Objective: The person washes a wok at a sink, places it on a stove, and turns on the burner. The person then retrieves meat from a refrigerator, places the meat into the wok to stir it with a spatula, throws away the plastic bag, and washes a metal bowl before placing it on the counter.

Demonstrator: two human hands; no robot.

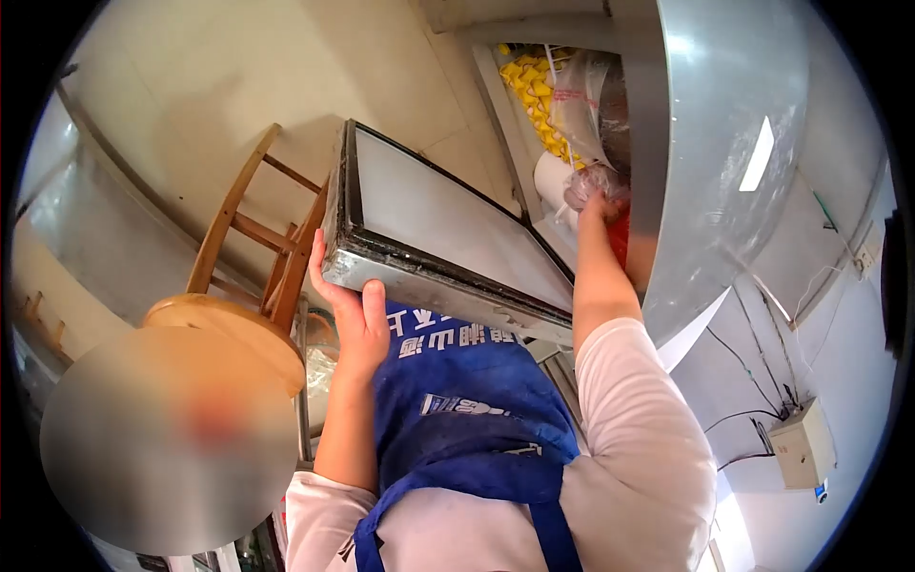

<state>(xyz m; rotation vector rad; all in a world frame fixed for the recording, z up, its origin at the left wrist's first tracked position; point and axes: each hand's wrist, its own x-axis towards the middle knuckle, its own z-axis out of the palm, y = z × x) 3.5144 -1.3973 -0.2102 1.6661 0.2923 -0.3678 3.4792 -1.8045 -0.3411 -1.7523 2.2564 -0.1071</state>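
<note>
My left hand (353, 319) grips the outer edge of an open metal fridge door (448, 214), with fingers along one side and the thumb on its near edge. The door has a pale inner panel and a dark, worn rubber seal. My right hand (598, 205) reaches into the fridge compartment, its fingers closed on a clear plastic bag (591, 181) whose contents I cannot make out. Beside it are a white roll-shaped item (553, 181), a yellow woven-looking item (529, 86), a larger clear bag (577, 105) and something red (621, 234).
A wooden chair (224, 310) with a round seat stands left of the door on the pale tiled floor (315, 57). The fridge's metal top (729, 114) extends to the right. A wall box (801, 446) with cables hangs further right. A blurred patch hides the lower left.
</note>
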